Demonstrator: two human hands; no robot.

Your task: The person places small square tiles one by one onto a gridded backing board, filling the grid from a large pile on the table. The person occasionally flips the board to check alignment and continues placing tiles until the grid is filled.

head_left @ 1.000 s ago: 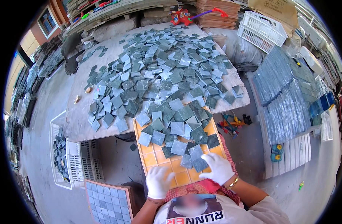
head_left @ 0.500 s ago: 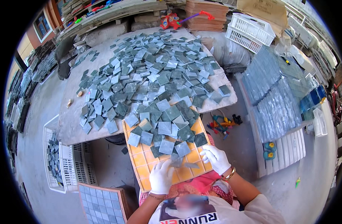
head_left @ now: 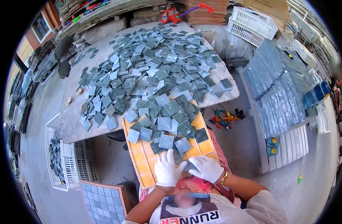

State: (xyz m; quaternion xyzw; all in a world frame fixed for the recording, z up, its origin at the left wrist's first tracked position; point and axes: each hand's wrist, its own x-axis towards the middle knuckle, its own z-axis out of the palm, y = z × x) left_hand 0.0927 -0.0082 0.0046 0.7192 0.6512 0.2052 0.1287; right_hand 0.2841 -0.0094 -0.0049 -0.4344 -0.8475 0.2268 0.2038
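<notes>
1. L hand (head_left: 168, 168), gloved: fingers part-spread over orange tray (head_left: 141, 156), thumb by dark tile (head_left: 187, 166); can't tell if gripping.
2. R hand (head_left: 206, 168), gloved: fingers bent at tile's R side; can't tell if it's pinched.
3. Dark tile: btwn hands, nr tray's near edge.
4. Loose tiles (head_left: 166, 141) heaped on tray's far half + table (head_left: 72, 115).

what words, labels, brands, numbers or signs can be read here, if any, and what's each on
Pale T-shirt: large black and red lettering, legible, but I won't copy its wording.
Brown cardboard: any print too small or blurred to read.
Square stone tiles, yellow gridded tray: no lettering visible.
</notes>
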